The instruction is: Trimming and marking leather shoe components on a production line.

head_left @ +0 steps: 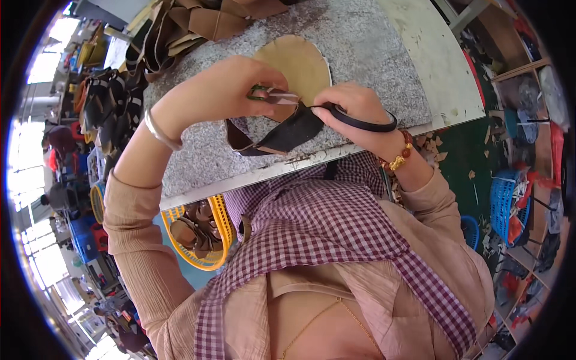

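Observation:
In my left hand [243,84] is a pair of small snips [281,96] with a green handle, its metal blades pointing right. The fingers of my right hand [357,105] pinch a narrow black strap [366,123] that loops back over the hand. That strap meets a dark leather shoe upper [291,133] just right of the blade tips. The upper curves in a loop near the front edge of the table, its lighter inner side partly showing. Behind both hands lies a tan rounded piece [295,57] with a pale rim, partly covered by my left hand.
A speckled grey mat [372,54] covers much of the white table [447,78]. Brown leather pieces [219,21] are heaped at the far left. Below the table's front edge stands a yellow basket [225,231] of brown parts. A blue basket [507,207] stands at right.

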The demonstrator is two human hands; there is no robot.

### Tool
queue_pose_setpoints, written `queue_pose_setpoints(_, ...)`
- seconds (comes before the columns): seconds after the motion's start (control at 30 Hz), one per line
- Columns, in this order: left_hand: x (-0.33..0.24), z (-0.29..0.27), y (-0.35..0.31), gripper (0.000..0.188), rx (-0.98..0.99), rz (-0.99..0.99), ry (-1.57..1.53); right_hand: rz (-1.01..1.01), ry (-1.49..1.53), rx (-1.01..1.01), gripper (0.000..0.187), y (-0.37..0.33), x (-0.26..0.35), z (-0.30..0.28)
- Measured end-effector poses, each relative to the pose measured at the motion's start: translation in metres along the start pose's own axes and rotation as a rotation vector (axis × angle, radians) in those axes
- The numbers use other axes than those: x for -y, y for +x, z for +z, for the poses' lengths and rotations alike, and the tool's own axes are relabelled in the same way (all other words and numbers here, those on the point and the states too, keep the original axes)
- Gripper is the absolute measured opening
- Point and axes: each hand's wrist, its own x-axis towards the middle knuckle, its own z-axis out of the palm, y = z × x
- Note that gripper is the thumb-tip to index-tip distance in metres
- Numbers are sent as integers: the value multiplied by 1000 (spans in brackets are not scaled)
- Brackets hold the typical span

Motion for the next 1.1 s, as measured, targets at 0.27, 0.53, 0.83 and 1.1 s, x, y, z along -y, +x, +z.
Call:
queue_pose_setpoints(0.27,-19,33,25,20,86,118,246,-104,-62,-54,8,-7,8,0)
queue_pose_setpoints(0.53,9,46,-54,27,-180,252,31,241,169,44,8,-16,17,-21)
queue_pose_setpoints(0.83,39,-30,-149,17,-994,-342,-204,194,250,144,16,26,52,-34)
queue_pose_setpoints(1.1,60,-112,-391,34,-1203,-640,147,-203,198,108,55,57,84,-44)
